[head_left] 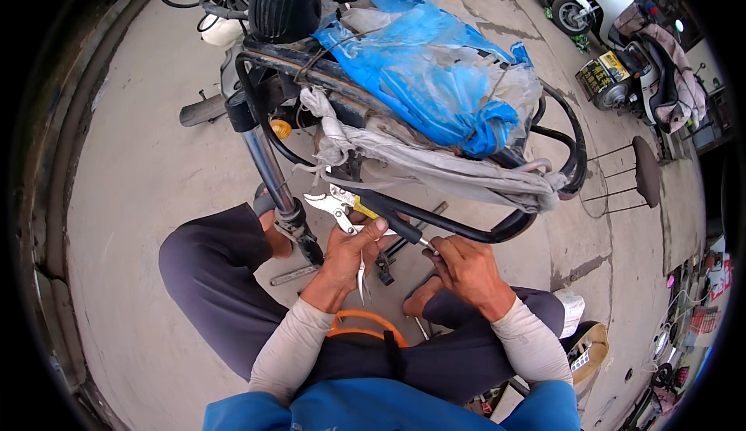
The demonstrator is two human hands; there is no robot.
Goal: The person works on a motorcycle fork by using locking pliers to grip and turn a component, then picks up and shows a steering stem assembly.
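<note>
My left hand (343,258) is closed around silver locking pliers (339,212), whose jaws point up and left; one handle hangs below the palm. Just beyond the left fingers runs a yellow and black handle (396,227) with a thin metal shaft at its right end. The fingers of my right hand (468,269) are pinched at that shaft, hiding its tip. Both hands are below the black tubular rear frame (486,237) of a two-wheeler. A shiny fork-like strut (268,155) stands left of them. Whether the left fingers also grip the handle is hidden.
Blue plastic sheeting (435,66) and a twisted grey cloth (435,163) cover the rack overhead. An orange curved rim (369,322) shows between my legs. Metal bars lie on the concrete below. At right are a stool (645,171) lying over and parked scooters (622,4).
</note>
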